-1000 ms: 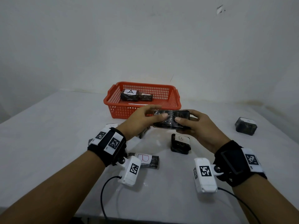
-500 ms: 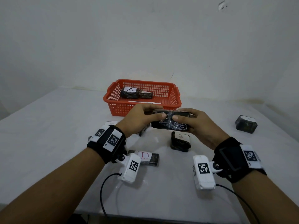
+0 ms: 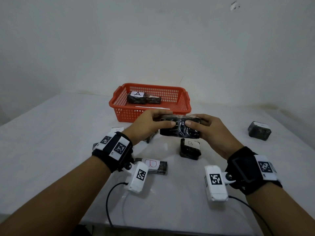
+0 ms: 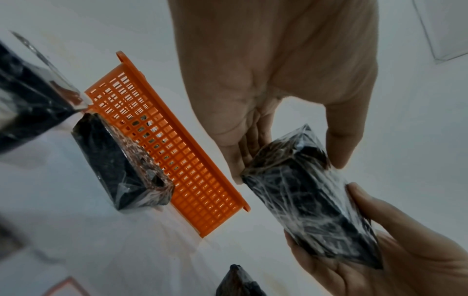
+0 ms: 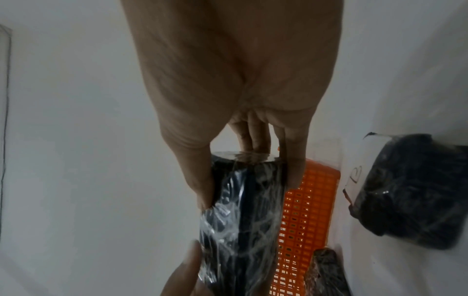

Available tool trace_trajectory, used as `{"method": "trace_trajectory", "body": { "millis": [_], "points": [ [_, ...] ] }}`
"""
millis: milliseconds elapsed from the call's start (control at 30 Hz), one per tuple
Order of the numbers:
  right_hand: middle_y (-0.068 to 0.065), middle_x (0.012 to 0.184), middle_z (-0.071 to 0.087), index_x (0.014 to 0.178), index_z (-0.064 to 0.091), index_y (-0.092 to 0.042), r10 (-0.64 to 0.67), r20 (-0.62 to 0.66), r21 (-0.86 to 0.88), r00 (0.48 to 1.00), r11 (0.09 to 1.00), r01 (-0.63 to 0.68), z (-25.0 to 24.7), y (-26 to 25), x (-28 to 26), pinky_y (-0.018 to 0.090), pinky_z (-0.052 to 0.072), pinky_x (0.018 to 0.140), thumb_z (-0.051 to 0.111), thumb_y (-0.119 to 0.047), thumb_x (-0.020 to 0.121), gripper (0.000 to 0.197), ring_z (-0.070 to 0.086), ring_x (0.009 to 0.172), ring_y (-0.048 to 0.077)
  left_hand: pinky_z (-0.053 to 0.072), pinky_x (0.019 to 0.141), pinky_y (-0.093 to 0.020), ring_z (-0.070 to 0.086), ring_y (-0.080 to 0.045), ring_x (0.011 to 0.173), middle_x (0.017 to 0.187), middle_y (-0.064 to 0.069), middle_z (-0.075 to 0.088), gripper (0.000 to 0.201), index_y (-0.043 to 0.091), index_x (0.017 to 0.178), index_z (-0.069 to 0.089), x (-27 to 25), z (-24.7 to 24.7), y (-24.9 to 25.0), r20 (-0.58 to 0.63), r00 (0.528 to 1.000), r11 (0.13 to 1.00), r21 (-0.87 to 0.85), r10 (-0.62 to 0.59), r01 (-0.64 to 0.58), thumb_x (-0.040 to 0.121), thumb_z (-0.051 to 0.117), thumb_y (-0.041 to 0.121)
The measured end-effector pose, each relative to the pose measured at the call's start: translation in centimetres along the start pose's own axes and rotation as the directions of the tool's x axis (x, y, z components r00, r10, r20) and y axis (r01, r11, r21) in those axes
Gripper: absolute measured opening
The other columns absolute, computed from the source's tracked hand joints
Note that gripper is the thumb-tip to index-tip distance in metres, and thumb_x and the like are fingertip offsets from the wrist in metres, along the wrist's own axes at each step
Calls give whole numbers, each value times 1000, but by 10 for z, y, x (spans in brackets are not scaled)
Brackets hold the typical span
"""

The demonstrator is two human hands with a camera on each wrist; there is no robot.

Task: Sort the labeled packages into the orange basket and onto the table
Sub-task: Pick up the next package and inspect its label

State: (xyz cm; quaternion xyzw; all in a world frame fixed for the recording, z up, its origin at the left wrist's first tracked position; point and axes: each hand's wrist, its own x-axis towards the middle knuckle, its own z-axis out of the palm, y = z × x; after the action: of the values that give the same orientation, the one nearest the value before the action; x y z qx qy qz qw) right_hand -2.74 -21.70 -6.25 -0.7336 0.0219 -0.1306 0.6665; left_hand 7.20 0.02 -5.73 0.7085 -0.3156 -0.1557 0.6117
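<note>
A black plastic-wrapped package (image 3: 180, 127) hangs in the air in front of the orange basket (image 3: 122, 114). My left hand (image 3: 150, 124) grips its left end and my right hand (image 3: 207, 128) its right end, thumbs on the near face. The same package (image 4: 309, 202) shows in the left wrist view and again (image 5: 243, 220) in the right wrist view; no label shows on it. Inside the basket lie a package marked A (image 3: 137, 97) and another dark one (image 3: 154, 100). On the table sit two packages marked B (image 3: 189, 149) (image 3: 154, 166).
A package with a white label (image 3: 259, 131) stands at the far right of the white table (image 3: 51, 133). Another labelled package (image 3: 117, 130) lies partly hidden behind my left wrist. Camera cables trail off the table's front edge. A wall rises close behind the basket.
The package has tilted between my hands, its dark face now turned more towards me. Both hands keep their hold and have barely shifted.
</note>
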Motion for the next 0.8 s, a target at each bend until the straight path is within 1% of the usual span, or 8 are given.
{"method": "trace_trajectory", "body": {
  "millis": [67, 233, 367, 500, 567, 667, 733, 800],
  "points": [
    [9, 113, 80, 119, 73, -7, 1, 0, 9, 1000, 1000, -1, 0, -1, 0, 48, 57, 104, 86, -32, 72, 55, 77, 108, 28, 53, 107, -48, 72, -21, 115, 125, -6, 74, 53, 12, 135, 65, 1, -1, -1, 23, 1000, 1000, 9, -6, 6, 86, 83, 20],
    [9, 119, 78, 124, 70, -9, 13, -1, 16, 1000, 1000, -13, 3, 1, 0, 50, 55, 106, 88, -33, 69, 63, 75, 113, 26, 57, 103, -48, 73, -20, 113, 121, -6, 76, 53, 11, 129, 67, 1, -1, -1, -13, 999, 998, 62, 31, -30, 80, 87, 9],
    [3, 117, 78, 120, 72, -14, -20, -41, -44, 999, 999, 18, 2, -1, -3, 45, 57, 104, 89, -31, 69, 57, 74, 113, 18, 55, 101, -60, 72, -27, 115, 124, -3, 75, 59, 18, 132, 65, -2, -3, -3, 24, 1000, 997, 71, 11, -13, 78, 90, 16],
    [6, 120, 76, 119, 72, -15, -35, -52, -20, 998, 999, 34, 3, -1, -4, 40, 59, 100, 88, -29, 68, 55, 72, 116, 20, 59, 99, -38, 71, -15, 114, 121, -3, 74, 57, 11, 130, 64, -1, -2, 1, 2, 999, 995, 88, 38, -38, 78, 86, 1],
    [12, 124, 74, 124, 70, -10, 3, -30, 73, 1000, 997, -1, 5, -3, -5, 37, 61, 94, 81, -30, 79, 51, 72, 118, 28, 60, 96, -31, 70, -14, 114, 121, -2, 74, 59, 10, 130, 63, -2, -1, 1, -10, 999, 996, 80, 47, -46, 77, 86, -2],
    [17, 130, 71, 126, 72, -7, 81, 19, 184, 997, 979, -83, 6, -9, -8, 37, 63, 88, 56, -29, 104, 34, 68, 122, 35, 58, 99, -33, 69, -17, 118, 125, -5, 73, 60, 10, 131, 61, -2, -3, -3, -8, 1000, 1000, 17, 20, -20, 77, 84, -6],
    [21, 133, 69, 124, 73, -7, 105, 1, 223, 994, 969, -103, 3, -10, -8, 42, 63, 88, 48, -17, 108, 32, 65, 124, 42, 57, 101, -36, 67, -19, 121, 128, -4, 71, 62, 13, 132, 61, 0, -4, -4, 13, 1000, 999, 33, 5, -6, 77, 84, -5],
    [23, 129, 70, 126, 71, -6, 69, -19, 163, 997, 985, -65, 0, -10, -6, 44, 61, 92, 49, -6, 106, 30, 65, 122, 45, 58, 101, -38, 67, -17, 119, 127, -1, 69, 63, 18, 130, 62, 1, -4, -6, 36, 999, 992, 124, 0, -5, 75, 87, -1]
  ]
}}
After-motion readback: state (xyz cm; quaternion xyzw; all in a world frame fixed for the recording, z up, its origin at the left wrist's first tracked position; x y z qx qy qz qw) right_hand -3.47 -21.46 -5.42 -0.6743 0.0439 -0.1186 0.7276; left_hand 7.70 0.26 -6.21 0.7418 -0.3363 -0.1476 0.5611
